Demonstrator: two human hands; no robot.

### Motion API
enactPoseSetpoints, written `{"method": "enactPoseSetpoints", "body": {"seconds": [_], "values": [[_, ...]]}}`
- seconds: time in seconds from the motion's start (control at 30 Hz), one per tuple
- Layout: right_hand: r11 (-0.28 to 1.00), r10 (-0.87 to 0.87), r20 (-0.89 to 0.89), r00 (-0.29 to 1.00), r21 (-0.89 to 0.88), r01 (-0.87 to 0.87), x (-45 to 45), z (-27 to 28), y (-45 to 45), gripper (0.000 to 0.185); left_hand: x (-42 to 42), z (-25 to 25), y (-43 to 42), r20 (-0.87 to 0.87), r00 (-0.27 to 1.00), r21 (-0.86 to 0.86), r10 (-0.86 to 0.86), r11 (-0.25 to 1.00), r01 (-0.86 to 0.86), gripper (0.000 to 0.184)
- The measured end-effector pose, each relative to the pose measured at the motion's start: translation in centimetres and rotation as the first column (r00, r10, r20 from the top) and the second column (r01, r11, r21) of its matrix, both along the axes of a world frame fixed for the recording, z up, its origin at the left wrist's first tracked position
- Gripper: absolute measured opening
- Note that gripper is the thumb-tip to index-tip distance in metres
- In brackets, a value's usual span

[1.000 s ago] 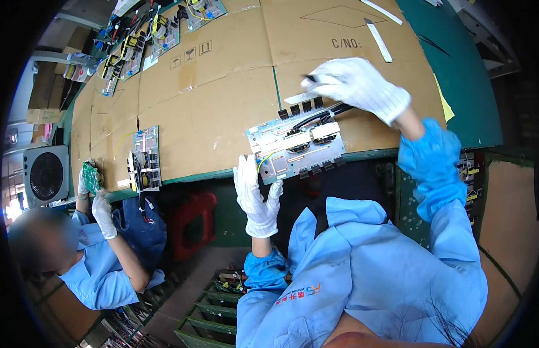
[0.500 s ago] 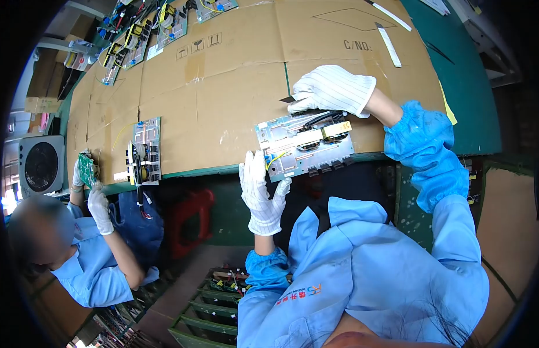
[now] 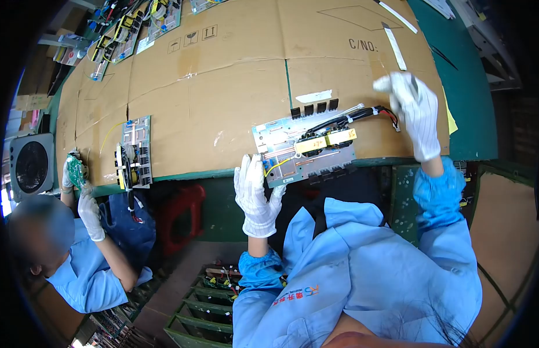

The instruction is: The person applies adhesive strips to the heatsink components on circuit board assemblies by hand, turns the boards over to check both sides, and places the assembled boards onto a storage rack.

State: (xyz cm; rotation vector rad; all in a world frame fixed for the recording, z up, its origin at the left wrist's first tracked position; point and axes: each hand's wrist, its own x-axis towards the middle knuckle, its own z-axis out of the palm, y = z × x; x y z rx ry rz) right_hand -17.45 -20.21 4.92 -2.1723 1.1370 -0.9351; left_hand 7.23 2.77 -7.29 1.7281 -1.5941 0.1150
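A circuit board lies on the cardboard in front of me, carrying a yellow-taped transformer, black parts along both long edges and a bundle of black cables. My left hand, in a white striped glove, holds the board at its lower left corner, fingers along the edge and thumb below. Off the board to the right, my gloved right hand is raised with bent, blurred fingers. A dark sliver shows among them, too smeared to name. Just beyond the board's upper edge lies a white strip.
Another board lies at the left, near a co-worker whose gloved hands hold a green board. Several boards stand at the far left. Two black-tipped white strips lie at the far right. A fan stands far left.
My right hand has moved right, away from the board's upper edge, uncovering the black parts, cables and white strip. The dark tip there is gone. My left hand stays at the corner.
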Motion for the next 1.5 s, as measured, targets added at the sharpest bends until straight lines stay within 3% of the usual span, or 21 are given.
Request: {"method": "enactPoseSetpoints", "body": {"seconds": [0.03, 0.1, 0.23, 0.27, 0.47, 0.63, 0.73, 0.77, 0.83, 0.87, 0.9, 0.93, 0.97, 1.0, 1.03, 1.1, 1.17, 1.27, 1.3, 1.4, 1.5], "values": [[0.898, -0.149, 0.05, 0.988, 0.424, 0.114, -0.2, 1.0, 2.0, 0.026, -0.1, -0.1, 0.0, -0.002, 1.0, 0.003, -0.001, 1.0, 0.001, 0.067], [0.949, -0.024, 0.105, 0.994, 0.314, -0.01, -1.1, -1.0, 4.0, 0.022, -0.3, -0.2, -0.1, -0.002, 1.0, -0.022, 0.018, 1.0, -0.018, 0.064], [0.978, 0.189, -0.139, 0.972, -0.064, -0.199, -1.8, -2.7, 6.5, 0.016, -0.4, -0.5, -0.2, 0.014, 0.999, -0.026, 0.045, 0.999, -0.045, 0.061], [0.981, 0.183, -0.072, 0.981, -0.058, -0.187, -1.8, -3.8, 6.9, 0.025, -0.4, -0.5, -0.2, 0.02, 0.999, -0.022, 0.036, 0.999, -0.036, 0.061], [0.912, 0.287, -0.366, 0.885, -0.178, -0.37, -1.7, -3.4, 8.5, 0.043, -0.5, 0.6, -0.2, 0.034, 0.999, -0.003, 0.039, 0.999, -0.039, 0.06], [0.917, 0.25, -0.397, 0.883, -0.197, -0.348, -2.0, -4.3, 8.6, 0.055, -0.3, 1.5, -0.4, -0.015, 0.999, -0.021, 0.038, 0.999, -0.038, 0.057], [0.942, 0.33, -0.142, 0.933, -0.017, -0.336, -1.9, -4.6, 8.2, 0.039, -0.2, 3.2, -1.6, -0.151, 0.987, -0.096, 0.051, 0.993, -0.066, 0.056], [0.941, 0.331, -0.14, 0.933, -0.017, -0.337, -1.6, -4.4, 8.0, 0.039, 0.2, 3.8, -2.2, -0.167, 0.986, -0.137, 0.027, 0.989, -0.051, 0.056], [0.967, 0.224, 0.142, 0.964, -0.157, -0.202, -0.4, -3.5, 7.1, 0.03, 0.5, 5.3, -3.7, -0.237, 0.971, -0.208, -0.031, 0.978, -0.02, 0.053], [0.975, 0.18, 0.166, 0.969, -0.159, -0.154, 0.2, -2.9, 6.4, 0.025, 0.1, 5.8, -4.3, -0.397, 0.917, -0.199, -0.047, 0.979, -0.036, 0.051], [0.988, 0.147, 0.284, 0.947, -0.078, -0.13, 0.6, -2.9, 5.7, 0.016, -0.2, 6.5, -4.9, -0.545, 0.836, -0.189, -0.064, 0.981, -0.048, 0.049], [0.978, 0.07, 0.384, 0.921, 0.156, -0.139, 0.9, -1.9, 5.4, 0.013, -0.3, 7.9, -5.8, -0.603, 0.796, -0.134, -0.055, 0.99, -0.034, 0.037], [0.909, -0.029, 0.459, 0.888, 0.381, -0.167, 1.0, -0.5, 5.1, 0.013, -1.0, 9.4, -6.2, -0.774, 0.631, -0.073, -0.05, 0.997, -0.011, 0.025], [0.9, -0.05, 0.205, 0.978, 0.433, -0.045, 0.7, 0.3, 4.4, 0.026, -0.9, 9.4, -6.8, -0.819, 0.571, -0.08, -0.05, 0.996, -0.027, 0.021], [0.903, -0.052, 0.208, 0.977, 0.428, -0.043, 0.8, -0.2, 3.6, 0.026, -0.8, 9.3, -7.6, -0.86, 0.508, -0.085, -0.052, 0.995, -0.043, 0.018], [0.798, -0.086, 0.468, 0.879, 0.561, -0.22, 1.5, -2.5, 2.3, 0.035, -0.3, 9.7, -8.8, -0.802, 0.596, -0.008, 0.033, 0.998, -0.066, 0.02], [0.702, -0.104, 0.533, 0.84, 0.638, -0.318, 3.4, -3.0, 1.7, 0.042, 1.1, 7.8, -10.2, -0.884, 0.462, 0.034, 0.064, 0.997, -0.073, 0.024], [0.708, -0.066, 0.497, 0.865, 0.635, -0.31, 4.1, -2.5, 1.3, 0.042, 1.0, 7.4, -11.5, -0.948, 0.313, -0.087, -0.053, 0.992, -0.096, 0.028], [0.685, -0.069, 0.538, 0.84, 0.637, -0.352, 4.1, -3.1, 1.0, 0.042, 1.4, 7.0, -11.4, -0.948, 0.315, -0.088, -0.052, 0.991, -0.103, 0.028], [0.682, -0.018, 0.554, 0.832, 0.615, -0.395, 3.5, -4.2, 0.3, 0.04, 2.4, 5.9, -10.6, -0.78, 0.62, 0.044, 0.083, 0.996, -0.078, 0.035], [0.627, -0.049, 0.566, 0.823, 0.659, -0.416, 2.8, -4.5, 0.5, 0.034, 2.1, 5.5, -10.5, -0.853, 0.521, -0.003, 0.041, 0.996, -0.084, 0.035]]}}
